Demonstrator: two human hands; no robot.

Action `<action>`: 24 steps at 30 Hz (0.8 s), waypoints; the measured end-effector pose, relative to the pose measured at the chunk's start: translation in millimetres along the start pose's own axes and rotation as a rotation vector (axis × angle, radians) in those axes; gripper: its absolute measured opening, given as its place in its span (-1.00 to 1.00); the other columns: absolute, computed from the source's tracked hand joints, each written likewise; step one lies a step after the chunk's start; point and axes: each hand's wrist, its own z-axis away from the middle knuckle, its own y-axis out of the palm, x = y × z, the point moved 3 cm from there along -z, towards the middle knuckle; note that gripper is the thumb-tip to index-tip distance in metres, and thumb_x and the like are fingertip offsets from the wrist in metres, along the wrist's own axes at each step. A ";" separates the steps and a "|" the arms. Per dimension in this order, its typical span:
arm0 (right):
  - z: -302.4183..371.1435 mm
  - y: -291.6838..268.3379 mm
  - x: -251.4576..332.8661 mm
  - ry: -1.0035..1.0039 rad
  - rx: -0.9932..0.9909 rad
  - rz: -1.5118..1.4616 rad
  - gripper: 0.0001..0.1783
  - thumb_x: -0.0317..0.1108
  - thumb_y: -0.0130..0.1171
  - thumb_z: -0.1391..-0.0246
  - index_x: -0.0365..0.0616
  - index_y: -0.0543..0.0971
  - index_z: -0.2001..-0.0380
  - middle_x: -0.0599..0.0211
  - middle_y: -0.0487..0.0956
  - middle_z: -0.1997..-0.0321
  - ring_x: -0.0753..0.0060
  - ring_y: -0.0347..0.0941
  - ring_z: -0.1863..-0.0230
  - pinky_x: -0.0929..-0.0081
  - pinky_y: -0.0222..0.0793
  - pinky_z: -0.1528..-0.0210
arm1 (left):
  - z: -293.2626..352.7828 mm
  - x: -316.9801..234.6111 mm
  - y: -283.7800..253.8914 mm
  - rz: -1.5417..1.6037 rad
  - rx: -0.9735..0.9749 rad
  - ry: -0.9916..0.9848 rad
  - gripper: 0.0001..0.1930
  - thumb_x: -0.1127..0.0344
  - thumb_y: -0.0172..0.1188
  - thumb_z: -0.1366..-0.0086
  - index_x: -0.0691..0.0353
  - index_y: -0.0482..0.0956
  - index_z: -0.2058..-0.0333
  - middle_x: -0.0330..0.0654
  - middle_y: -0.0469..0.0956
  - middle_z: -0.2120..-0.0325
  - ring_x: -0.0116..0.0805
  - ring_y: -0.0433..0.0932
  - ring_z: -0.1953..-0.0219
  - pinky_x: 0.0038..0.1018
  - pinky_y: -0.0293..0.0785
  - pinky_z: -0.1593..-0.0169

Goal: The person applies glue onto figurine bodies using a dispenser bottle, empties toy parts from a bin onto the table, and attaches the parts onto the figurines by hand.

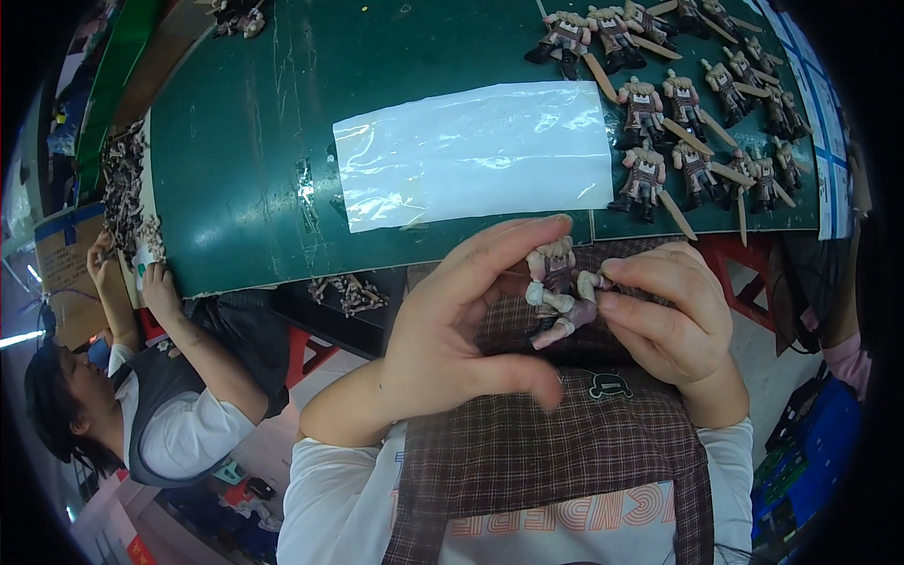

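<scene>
Seen from above, a person in a brown checked apron point(565, 443) sat at a green tabletop point(235, 113), working on a small toy figure point(559, 271) held just off the near edge, above the lap and between both hands; the left hand point(438, 325) was spread in a wide curve, its fingers reaching behind and over the figure's head and its blurred thumb standing well apart below, though whether those fingers touched the figure could not be told; the right hand point(673, 315) pinched a pale, limb-like part at the figure's side between thumb and fingers; beyond them lay a glossy white sheet point(471, 155), with rows of similar figures point(642, 179) to its right, many with flat wooden sticks point(678, 215) beside or under them; at far left a co-worker point(188, 414) reached toward a heap of small parts point(122, 179); judged from this pose, good handling called for bringing the left thumb in to steady the body, keeping the right pinch light and close to the part's base, and turning the figure gently so that no thin limb took the strain
</scene>
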 end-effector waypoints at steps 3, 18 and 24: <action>-1.5 0.9 1.4 0.000 -0.004 -0.018 -0.70 -0.46 0.30 0.27 -0.21 0.64 0.32 0.15 0.60 0.21 0.24 0.58 0.31 0.44 0.44 0.33 | -2.0 2.7 -2.4 0.179 -0.021 -0.032 -0.27 0.29 0.38 -0.10 0.38 0.27 -0.20 0.13 0.28 -0.20 -0.16 0.35 -0.20 -0.29 0.30 -0.24; -5.9 20.3 -0.6 0.009 -0.107 -0.038 -0.70 -0.49 0.29 0.21 -0.29 0.64 0.28 0.17 0.59 0.32 0.29 0.52 0.41 0.48 0.40 0.43 | 4.9 29.1 -2.6 0.220 -0.251 0.077 -0.52 0.24 0.06 -0.38 0.35 0.30 -0.19 0.11 0.40 -0.11 -0.20 0.44 -0.12 -0.36 0.38 -0.16; -2.5 26.0 3.1 0.105 -0.024 -0.010 -0.43 -0.45 0.43 0.36 -0.22 0.61 0.11 0.24 0.54 0.20 0.27 0.49 0.30 0.42 0.40 0.29 | 6.4 31.3 7.5 0.345 -0.363 -0.045 -0.54 0.24 0.03 -0.40 0.34 0.30 -0.19 0.08 0.40 -0.12 -0.21 0.45 -0.10 -0.35 0.38 -0.16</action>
